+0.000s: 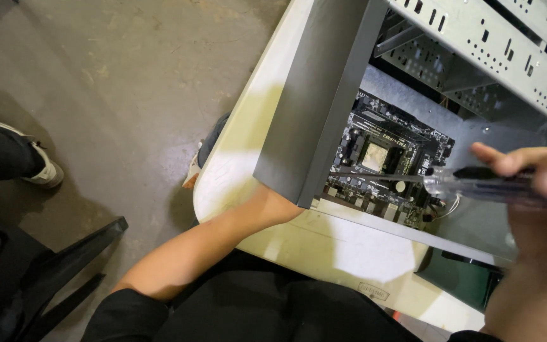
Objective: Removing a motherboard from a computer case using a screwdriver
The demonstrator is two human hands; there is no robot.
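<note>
Head view: screwdriver [476, 183] gripped in right hand [539, 171], tip over motherboard [390, 161]; left hand hidden behind case [311, 107], grip untellable. Screw work judged underway; tip must be seated squarely.

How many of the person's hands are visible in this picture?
1. Only the right hand shows, at the right edge, holding a screwdriver. The left hand is hidden behind the computer case.

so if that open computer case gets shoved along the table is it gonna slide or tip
The computer case looks like stiff sheet metal resting broadly on the table, so it would probably slide rather than tip. It sits near the table's rounded edge, so a hard push could send it over. The left arm lies against its corner, likely steadying it.
</note>
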